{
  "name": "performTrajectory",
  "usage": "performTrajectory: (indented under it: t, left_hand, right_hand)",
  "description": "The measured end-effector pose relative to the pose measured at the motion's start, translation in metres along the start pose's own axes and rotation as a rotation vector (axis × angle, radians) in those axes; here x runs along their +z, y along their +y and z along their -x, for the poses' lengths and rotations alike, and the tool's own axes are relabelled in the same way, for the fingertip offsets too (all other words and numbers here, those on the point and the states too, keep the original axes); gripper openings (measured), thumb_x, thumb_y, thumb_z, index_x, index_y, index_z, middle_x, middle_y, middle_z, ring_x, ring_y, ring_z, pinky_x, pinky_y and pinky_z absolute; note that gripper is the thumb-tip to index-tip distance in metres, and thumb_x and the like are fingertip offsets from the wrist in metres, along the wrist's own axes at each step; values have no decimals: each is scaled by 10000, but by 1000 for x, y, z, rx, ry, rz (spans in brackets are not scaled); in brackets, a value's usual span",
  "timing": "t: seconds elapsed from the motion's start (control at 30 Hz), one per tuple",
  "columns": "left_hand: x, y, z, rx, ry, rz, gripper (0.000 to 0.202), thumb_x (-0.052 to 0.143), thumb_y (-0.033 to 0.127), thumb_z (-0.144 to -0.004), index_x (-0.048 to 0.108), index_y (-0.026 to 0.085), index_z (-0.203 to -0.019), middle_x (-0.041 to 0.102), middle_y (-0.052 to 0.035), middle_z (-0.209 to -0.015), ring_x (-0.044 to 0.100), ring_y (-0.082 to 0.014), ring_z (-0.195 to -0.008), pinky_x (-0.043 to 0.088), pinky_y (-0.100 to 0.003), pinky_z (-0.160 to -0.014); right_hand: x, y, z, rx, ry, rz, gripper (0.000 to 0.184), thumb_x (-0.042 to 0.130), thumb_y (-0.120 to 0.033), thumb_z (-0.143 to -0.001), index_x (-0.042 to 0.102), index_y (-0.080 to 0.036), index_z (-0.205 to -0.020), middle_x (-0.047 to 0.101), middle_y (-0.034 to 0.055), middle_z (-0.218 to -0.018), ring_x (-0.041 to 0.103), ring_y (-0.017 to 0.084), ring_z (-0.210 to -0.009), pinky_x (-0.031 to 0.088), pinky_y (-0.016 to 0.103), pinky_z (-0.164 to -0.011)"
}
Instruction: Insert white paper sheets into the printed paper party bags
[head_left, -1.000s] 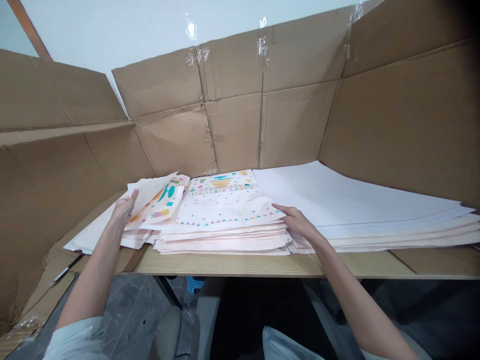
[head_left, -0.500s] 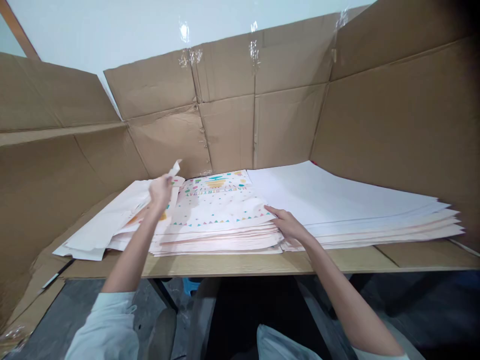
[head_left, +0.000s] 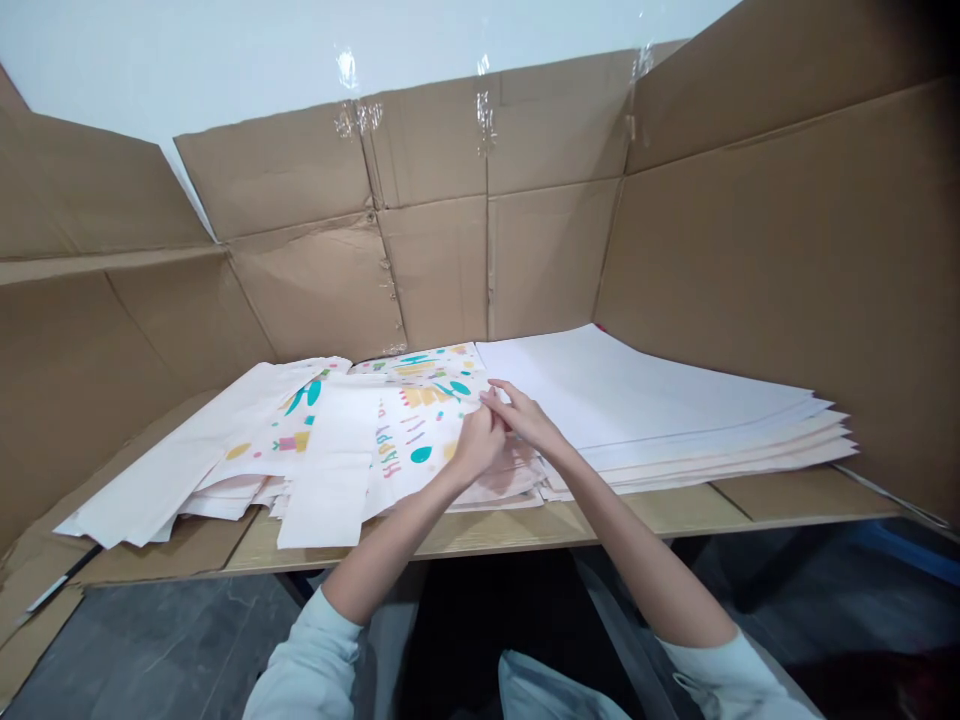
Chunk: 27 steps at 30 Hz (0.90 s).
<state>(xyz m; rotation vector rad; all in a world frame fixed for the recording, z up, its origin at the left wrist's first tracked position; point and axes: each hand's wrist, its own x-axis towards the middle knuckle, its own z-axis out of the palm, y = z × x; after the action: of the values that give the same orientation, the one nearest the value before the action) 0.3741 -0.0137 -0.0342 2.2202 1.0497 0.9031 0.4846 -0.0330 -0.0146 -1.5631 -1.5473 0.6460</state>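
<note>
A folded printed paper sheet (head_left: 375, 450) with coloured letters and shapes lies across the middle stack of printed sheets (head_left: 420, 370). My left hand (head_left: 476, 445) is closed on its right edge. My right hand (head_left: 521, 415) meets it there, fingers pinching the same edge. Both hands touch over the middle stack.
A tall stack of plain white sheets (head_left: 675, 410) fills the right of the wooden table (head_left: 675, 510). More folded printed sheets (head_left: 225, 450) spread at the left. Brown cardboard walls (head_left: 450, 250) enclose the table on three sides. A pen (head_left: 56, 590) lies at the lower left.
My left hand has swung from the left pile over to the middle, bringing a printed sheet that now lies across the middle stack. My right hand moved slightly up to meet it.
</note>
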Motion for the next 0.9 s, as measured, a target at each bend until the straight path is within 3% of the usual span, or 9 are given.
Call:
performTrajectory:
  t: [0.1,0.2,0.3,0.37,0.47,0.6,0.7,0.8,0.9]
  left_hand:
    - [-13,5,2,82,-190,107,491,384,309,-822,362,122,-1275,483,-135,-1205,471,-209,-1085,363,-331,-912]
    - [-54,-10,14,94,-300,81,584,421,405,-806,325,141,-1318,295,-95,-1360,307,-199,-1237,255,-322,-1017]
    - [-111,-40,29,30,-389,-51,421,295,312,-854,493,165,-1195,430,-56,-1276,387,-155,-1183,281,-305,-1003]
    - [-146,-66,37,37,-468,-202,409,303,201,-823,511,164,-1174,460,-51,-1250,418,-138,-1156,317,-284,-973]
    - [-179,-99,49,100,-625,-535,508,332,75,-758,470,231,-1222,434,-22,-1274,377,-148,-1191,298,-298,-977]
    - [-183,-111,64,211,-589,-886,588,286,69,-812,291,384,-1308,347,8,-1337,353,-193,-1208,304,-345,-940]
    - [-173,-100,69,308,-550,-1055,590,280,75,-829,266,422,-1306,418,-23,-1287,502,-186,-1053,361,-309,-845]
    - [-164,-86,66,360,-553,-1183,472,347,128,-826,414,363,-1230,552,-40,-1099,581,-169,-800,394,-292,-720]
    - [-165,-72,57,440,-480,-1261,255,404,187,-823,576,213,-1010,576,-72,-970,557,-191,-785,388,-317,-703]
  right_hand:
    - [2,0,-9,77,85,1,348,383,-320,-794,535,-166,-1067,596,70,-954,588,144,-749,453,248,-714]
    - [-10,6,-15,65,48,49,375,385,-190,-756,482,-152,-1117,581,83,-970,578,117,-668,450,210,-612]
    - [-30,12,-24,26,43,185,495,429,-125,-721,410,-152,-1214,573,90,-961,562,129,-749,440,193,-611]
    - [-44,14,-35,60,15,212,556,420,-85,-711,363,-155,-1259,566,96,-971,551,128,-730,436,191,-563]
    - [-59,14,-57,85,-43,210,605,386,-24,-693,327,-154,-1281,560,93,-971,533,112,-665,429,187,-508]
    - [-69,18,-90,62,-39,382,585,407,-11,-669,402,-165,-1233,539,90,-1021,519,100,-655,422,195,-556]
    - [-69,22,-107,19,33,580,552,443,-36,-670,452,-186,-1201,541,77,-1022,520,124,-787,405,203,-679]
    - [-66,24,-117,3,86,692,513,456,-65,-685,482,-203,-1178,536,85,-1022,503,155,-897,382,226,-752]
    - [-63,23,-121,18,134,691,489,460,-85,-691,494,-224,-1159,528,98,-1039,508,190,-911,387,261,-743]
